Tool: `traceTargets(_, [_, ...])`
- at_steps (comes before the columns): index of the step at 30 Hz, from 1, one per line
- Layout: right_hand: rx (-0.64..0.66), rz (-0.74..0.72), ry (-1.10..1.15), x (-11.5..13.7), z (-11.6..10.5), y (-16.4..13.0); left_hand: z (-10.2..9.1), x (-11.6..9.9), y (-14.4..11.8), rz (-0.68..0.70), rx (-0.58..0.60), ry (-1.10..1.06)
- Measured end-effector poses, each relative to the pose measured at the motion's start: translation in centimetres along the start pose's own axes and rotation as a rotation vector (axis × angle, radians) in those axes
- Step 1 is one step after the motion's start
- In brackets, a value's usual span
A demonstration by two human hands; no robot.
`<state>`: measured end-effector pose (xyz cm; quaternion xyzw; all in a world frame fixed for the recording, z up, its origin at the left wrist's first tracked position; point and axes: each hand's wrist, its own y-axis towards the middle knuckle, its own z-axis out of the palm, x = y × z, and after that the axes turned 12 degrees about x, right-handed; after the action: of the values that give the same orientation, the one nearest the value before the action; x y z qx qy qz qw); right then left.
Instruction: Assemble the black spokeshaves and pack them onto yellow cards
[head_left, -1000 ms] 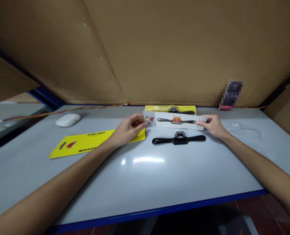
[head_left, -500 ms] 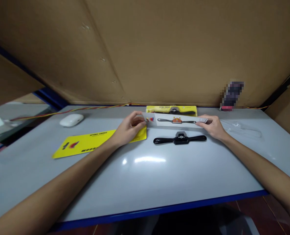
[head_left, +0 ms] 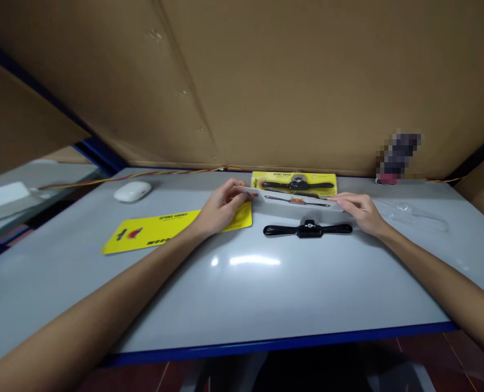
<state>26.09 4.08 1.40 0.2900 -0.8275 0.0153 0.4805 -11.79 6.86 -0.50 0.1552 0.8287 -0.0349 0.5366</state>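
Observation:
Between my hands a white printed card [head_left: 294, 203] is held by its two ends, tilted so its face shows only as a narrow strip with a spokeshave picture. My left hand [head_left: 221, 207] pinches the left end; my right hand [head_left: 360, 211] pinches the right end. Just below the card, a black spokeshave [head_left: 308, 229] lies on the table. Behind it is a yellow spokeshave package [head_left: 327, 179] with another black spokeshave in it, partly covered by the card. A flat yellow card [head_left: 144, 233] lies at left, partly under my left hand and forearm.
A white rounded case [head_left: 132, 191] sits at the back left, near a red and yellow wire [head_left: 160, 174]. Clear plastic packaging [head_left: 417, 216] lies to the right. A blurred-out phone-like object [head_left: 400, 155] leans on the cardboard wall [head_left: 286, 81]. The grey table [head_left: 266, 305] has a blue front edge.
The white card has tipped, so its printed face looks narrower and more of the yellow package behind shows. Both hands keep their hold. The whole view has shifted slightly.

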Motion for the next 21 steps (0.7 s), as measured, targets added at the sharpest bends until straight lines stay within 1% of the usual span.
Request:
traceTargets(3, [0.069,-0.023,-0.027,0.2,0.4,0.0,-0.1,-0.1,0.0,-0.038,-0.021,-0.029])
traceTargets(5, [0.086,-0.008,-0.022,0.2,0.6,0.0,-0.3,-0.2,-0.1,-0.051,-0.007,-0.069])
traceTargets(9, [0.1,0.054,0.061,-0.4,0.4,0.1,-0.6,-0.4,-0.2,-0.007,0.049,-0.144])
traceTargets(12, [0.127,0.094,0.032,-1.3,0.2,0.1,-0.6,-0.3,0.0,-0.004,0.046,-0.165])
traceTargets(14, [0.118,0.115,-0.006,-1.8,0.2,0.2,-0.4,-0.2,0.1,-0.029,0.02,-0.113])
traceTargets(17, [0.092,0.126,-0.06,-1.9,0.4,0.2,-0.1,0.0,0.1,-0.053,-0.016,0.095])
traceTargets(19, [0.074,0.118,-0.124,-1.6,0.6,0.3,0.0,0.0,0.1,-0.047,-0.015,0.206])
traceTargets(21, [0.063,0.096,-0.191,-1.4,0.7,0.4,0.0,0.0,0.0,-0.037,0.001,0.251])
